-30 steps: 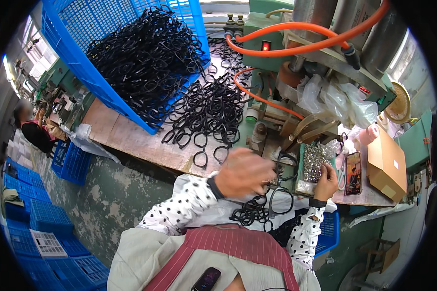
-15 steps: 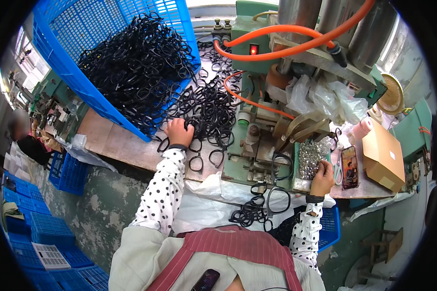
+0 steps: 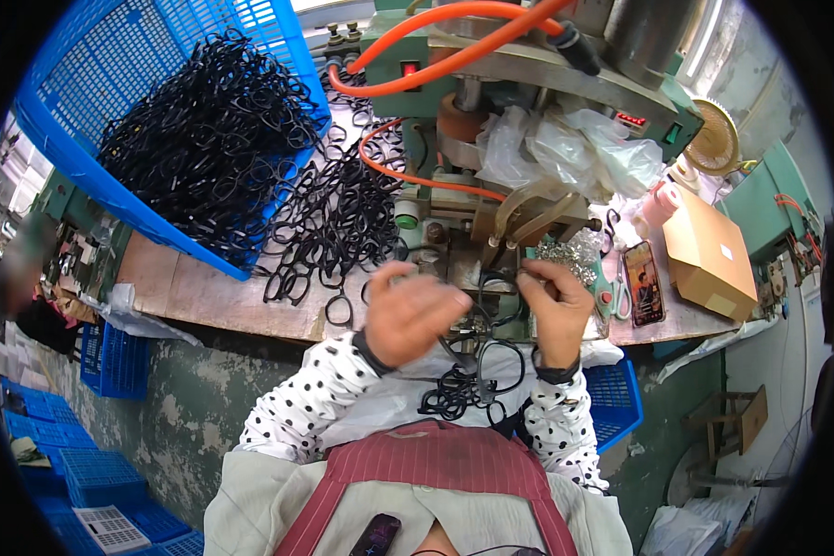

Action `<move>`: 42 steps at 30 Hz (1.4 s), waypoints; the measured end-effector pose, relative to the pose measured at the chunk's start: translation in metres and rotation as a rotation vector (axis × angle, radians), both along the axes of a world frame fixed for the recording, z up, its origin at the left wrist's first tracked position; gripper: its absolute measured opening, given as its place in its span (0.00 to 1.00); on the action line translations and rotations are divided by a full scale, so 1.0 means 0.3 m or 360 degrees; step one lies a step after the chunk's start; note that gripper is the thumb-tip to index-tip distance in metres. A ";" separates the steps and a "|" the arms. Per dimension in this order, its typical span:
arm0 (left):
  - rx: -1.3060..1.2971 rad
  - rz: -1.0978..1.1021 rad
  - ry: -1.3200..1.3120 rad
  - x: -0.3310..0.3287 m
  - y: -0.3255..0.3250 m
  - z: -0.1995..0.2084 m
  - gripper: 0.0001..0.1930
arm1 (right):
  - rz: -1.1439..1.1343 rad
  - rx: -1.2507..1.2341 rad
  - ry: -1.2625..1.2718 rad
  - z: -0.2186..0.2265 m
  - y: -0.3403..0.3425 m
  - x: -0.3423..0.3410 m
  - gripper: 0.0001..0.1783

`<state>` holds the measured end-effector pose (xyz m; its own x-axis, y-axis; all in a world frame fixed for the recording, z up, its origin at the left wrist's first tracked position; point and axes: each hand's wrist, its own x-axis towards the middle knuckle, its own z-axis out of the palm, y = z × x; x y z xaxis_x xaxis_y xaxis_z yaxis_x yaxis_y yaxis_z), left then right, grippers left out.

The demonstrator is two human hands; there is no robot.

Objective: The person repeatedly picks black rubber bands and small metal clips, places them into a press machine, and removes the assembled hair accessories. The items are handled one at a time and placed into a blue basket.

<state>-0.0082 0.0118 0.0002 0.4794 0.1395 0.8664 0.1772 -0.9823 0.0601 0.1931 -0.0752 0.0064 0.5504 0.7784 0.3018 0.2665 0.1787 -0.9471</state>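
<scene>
My left hand (image 3: 410, 317) is smeared by motion just in front of the green press (image 3: 463, 227); whether its fingers hold anything cannot be made out. A black eyeglass frame (image 3: 500, 306) sits at the press's tooling, between my two hands. My right hand (image 3: 556, 310) is at the right side of the tooling, thumb and fingers pinched together; anything in the pinch is too small to see. Behind that hand is a tray of small shiny metal parts (image 3: 565, 255), partly covered. More black eyeglass frames (image 3: 459, 389) lie on the white cloth near my apron.
A blue crate (image 3: 171, 227) heaped with black eyeglass frames (image 3: 213, 148) stands at the left, with a loose pile (image 3: 338, 222) beside it. Orange hoses (image 3: 454, 88) arch over the press. Scissors (image 3: 622, 298), a phone (image 3: 644, 283) and a cardboard box (image 3: 709, 255) lie to the right.
My left hand has left the loose pile of frames and moved right to the press. My right hand has come from the metal-parts tray to the tooling. The whole view has shifted.
</scene>
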 end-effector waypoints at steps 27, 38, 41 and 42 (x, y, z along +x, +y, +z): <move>0.0004 -0.0865 0.0323 0.139 -0.003 -0.030 0.28 | -0.0598 -0.0503 -0.0536 -0.325 -0.042 0.428 0.17; -0.0027 -0.0823 0.0316 0.137 -0.015 -0.043 0.23 | -0.0625 -0.0329 -0.0762 -0.382 -0.035 0.364 0.06; -0.0070 -0.0498 0.0241 0.086 -0.069 -0.046 0.18 | -0.0721 -0.0208 -0.0710 -0.386 -0.044 0.356 0.06; -0.0053 -0.0368 0.0170 0.052 -0.053 -0.063 0.17 | -0.0715 -0.0275 -0.0618 -0.387 -0.039 0.352 0.06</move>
